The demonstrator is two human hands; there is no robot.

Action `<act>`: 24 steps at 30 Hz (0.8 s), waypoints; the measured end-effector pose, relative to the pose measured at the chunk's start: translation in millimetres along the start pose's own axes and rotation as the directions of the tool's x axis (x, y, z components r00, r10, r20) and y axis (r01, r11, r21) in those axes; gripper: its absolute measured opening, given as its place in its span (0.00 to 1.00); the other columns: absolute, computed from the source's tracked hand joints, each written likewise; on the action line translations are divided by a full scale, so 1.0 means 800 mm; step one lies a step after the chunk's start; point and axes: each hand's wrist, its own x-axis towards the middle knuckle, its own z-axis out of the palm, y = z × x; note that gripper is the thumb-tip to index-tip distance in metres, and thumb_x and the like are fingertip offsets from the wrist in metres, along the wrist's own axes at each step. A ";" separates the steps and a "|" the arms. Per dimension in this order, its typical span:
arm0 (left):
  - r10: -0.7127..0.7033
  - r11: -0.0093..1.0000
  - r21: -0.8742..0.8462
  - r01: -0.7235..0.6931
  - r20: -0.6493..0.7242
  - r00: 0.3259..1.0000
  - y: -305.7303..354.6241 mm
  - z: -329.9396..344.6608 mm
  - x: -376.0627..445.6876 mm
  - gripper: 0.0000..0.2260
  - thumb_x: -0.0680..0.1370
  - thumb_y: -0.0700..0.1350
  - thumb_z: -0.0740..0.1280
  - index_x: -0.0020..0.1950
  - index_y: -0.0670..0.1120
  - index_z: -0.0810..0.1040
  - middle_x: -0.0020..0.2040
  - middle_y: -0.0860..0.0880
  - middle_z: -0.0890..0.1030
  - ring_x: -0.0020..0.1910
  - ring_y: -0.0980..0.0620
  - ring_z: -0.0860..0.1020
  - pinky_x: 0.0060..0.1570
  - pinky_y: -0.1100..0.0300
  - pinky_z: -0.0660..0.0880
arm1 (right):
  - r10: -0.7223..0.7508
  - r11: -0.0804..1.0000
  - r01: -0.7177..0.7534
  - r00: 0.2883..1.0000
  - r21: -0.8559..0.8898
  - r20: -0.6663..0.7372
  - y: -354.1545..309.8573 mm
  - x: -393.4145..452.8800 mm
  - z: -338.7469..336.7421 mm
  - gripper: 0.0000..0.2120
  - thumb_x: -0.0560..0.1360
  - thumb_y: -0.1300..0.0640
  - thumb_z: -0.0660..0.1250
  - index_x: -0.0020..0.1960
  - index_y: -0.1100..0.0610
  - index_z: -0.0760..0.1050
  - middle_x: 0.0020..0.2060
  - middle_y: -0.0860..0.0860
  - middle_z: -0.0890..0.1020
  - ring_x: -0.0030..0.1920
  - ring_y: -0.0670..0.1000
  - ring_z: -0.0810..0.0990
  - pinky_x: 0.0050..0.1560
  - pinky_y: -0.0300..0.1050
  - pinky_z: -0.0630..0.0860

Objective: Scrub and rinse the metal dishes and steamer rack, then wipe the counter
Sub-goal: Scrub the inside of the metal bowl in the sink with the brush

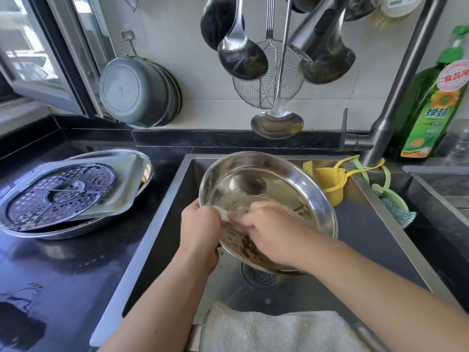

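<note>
while tilted, bowl (pixel 266 189) above sink (pixel 162 224)

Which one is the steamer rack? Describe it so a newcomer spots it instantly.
Start at the sink and look left to the black counter, where metal dishes are stacked. The steamer rack lies on top, on a rectangular tray over a round dish. It alone is a flat round disc full of small holes.

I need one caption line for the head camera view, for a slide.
Over the sink, the left hand grips a tilted metal dish while the right hand scrubs inside it.
</note>
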 end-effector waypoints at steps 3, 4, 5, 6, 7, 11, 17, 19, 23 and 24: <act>0.049 0.998 0.041 -0.050 0.031 0.998 0.001 0.002 -0.003 0.25 0.71 0.25 0.54 0.33 0.50 0.81 0.26 0.54 0.78 0.31 0.51 0.75 0.25 0.62 0.70 | 0.023 0.999 -0.025 0.998 -0.038 -0.054 0.007 0.017 -0.001 0.26 0.85 0.57 0.57 0.74 0.29 0.62 0.43 0.43 0.68 0.48 0.51 0.74 0.46 0.52 0.76; 0.067 0.996 0.061 -0.071 0.060 0.996 0.002 0.004 -0.005 0.26 0.72 0.25 0.54 0.34 0.52 0.81 0.25 0.56 0.77 0.28 0.55 0.74 0.23 0.64 0.68 | 0.069 0.996 -0.073 0.994 -0.043 -0.089 0.012 0.028 -0.004 0.27 0.85 0.58 0.58 0.74 0.31 0.63 0.43 0.43 0.68 0.45 0.50 0.75 0.44 0.52 0.77; 0.073 0.994 0.068 -0.080 0.095 0.993 0.003 0.007 -0.010 0.27 0.73 0.25 0.53 0.38 0.54 0.82 0.25 0.57 0.76 0.26 0.57 0.74 0.22 0.66 0.68 | 0.106 0.993 -0.112 0.987 -0.046 -0.121 0.016 0.037 -0.006 0.27 0.84 0.59 0.59 0.75 0.32 0.64 0.43 0.44 0.68 0.43 0.49 0.74 0.43 0.51 0.77; 0.073 0.995 0.066 -0.081 0.124 0.990 0.003 0.009 -0.012 0.28 0.74 0.25 0.53 0.43 0.55 0.82 0.25 0.57 0.76 0.24 0.58 0.74 0.21 0.67 0.68 | 0.119 0.991 -0.126 0.983 -0.042 -0.140 0.020 0.042 -0.007 0.25 0.84 0.58 0.60 0.74 0.33 0.66 0.43 0.45 0.68 0.42 0.49 0.73 0.42 0.50 0.76; 0.076 0.994 0.061 -0.086 0.144 0.987 0.004 0.009 -0.013 0.30 0.74 0.25 0.53 0.47 0.56 0.83 0.26 0.57 0.78 0.25 0.58 0.75 0.21 0.67 0.68 | 0.114 0.993 -0.119 0.984 -0.027 -0.135 0.024 0.041 -0.005 0.23 0.85 0.56 0.60 0.74 0.34 0.67 0.43 0.45 0.68 0.42 0.49 0.72 0.43 0.50 0.75; 0.100 0.994 0.022 -0.103 0.133 0.986 0.010 0.000 -0.007 0.33 0.70 0.24 0.55 0.54 0.58 0.84 0.37 0.52 0.85 0.34 0.52 0.81 0.26 0.64 0.73 | -0.008 0.997 0.007 1.000 0.079 0.005 0.011 0.014 0.004 0.19 0.85 0.50 0.58 0.72 0.33 0.69 0.42 0.41 0.66 0.47 0.49 0.73 0.49 0.48 0.74; 0.106 0.992 0.045 -0.116 0.178 0.978 0.007 0.007 -0.013 0.30 0.74 0.25 0.54 0.54 0.56 0.84 0.33 0.56 0.83 0.30 0.58 0.79 0.25 0.66 0.71 | 0.122 0.990 -0.132 0.979 -0.055 -0.161 0.031 0.041 -0.009 0.21 0.85 0.54 0.59 0.73 0.35 0.69 0.44 0.44 0.69 0.45 0.49 0.73 0.41 0.47 0.73; 0.110 0.992 0.042 -0.119 0.163 0.980 0.007 0.004 -0.009 0.32 0.72 0.25 0.54 0.55 0.57 0.85 0.36 0.55 0.84 0.37 0.54 0.81 0.29 0.64 0.75 | 0.062 0.998 -0.063 0.993 -0.003 -0.099 0.019 0.028 0.002 0.21 0.85 0.54 0.59 0.73 0.34 0.68 0.44 0.43 0.69 0.45 0.49 0.74 0.44 0.47 0.74; 0.129 0.988 0.068 -0.139 0.133 0.983 0.006 0.001 -0.005 0.34 0.71 0.25 0.55 0.59 0.58 0.84 0.42 0.53 0.87 0.43 0.53 0.83 0.36 0.61 0.80 | 0.021 0.999 -0.018 0.997 0.041 -0.075 0.014 0.026 0.003 0.18 0.85 0.53 0.59 0.70 0.35 0.73 0.44 0.42 0.69 0.46 0.50 0.75 0.47 0.48 0.77; 0.143 0.985 0.075 -0.155 0.150 0.978 0.006 0.003 -0.007 0.34 0.71 0.25 0.55 0.58 0.57 0.84 0.41 0.54 0.86 0.40 0.55 0.82 0.33 0.64 0.78 | 0.077 0.997 -0.075 0.991 0.014 -0.113 0.021 0.035 -0.002 0.18 0.85 0.54 0.60 0.69 0.36 0.74 0.45 0.44 0.69 0.45 0.50 0.76 0.47 0.49 0.78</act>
